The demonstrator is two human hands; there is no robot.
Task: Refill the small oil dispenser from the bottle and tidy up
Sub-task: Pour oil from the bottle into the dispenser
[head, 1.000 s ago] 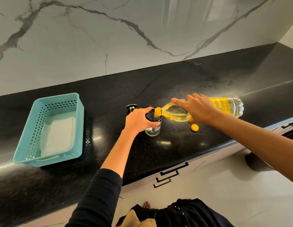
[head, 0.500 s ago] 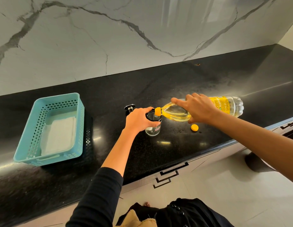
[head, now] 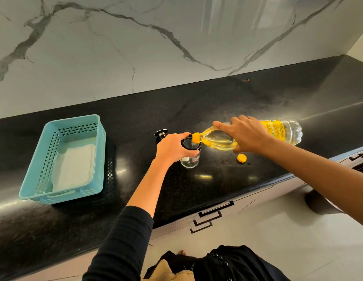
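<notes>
Left grip (head: 172, 148) wraps the glass dispenser (head: 189, 160) on the tabletop (head: 217, 106); right grip (head: 247, 134), arm outstretched, clasps the bottle (head: 217, 139) tipped nearly flat, neck over its mouth.

Clothing: black long sleeve (head: 123, 240), left arm, close-fitting (ends well short of the wrist); black garment (head: 239, 268), near edge, small round black buttons (head: 216, 255); tan cloth (head: 170, 275) beside.
</notes>
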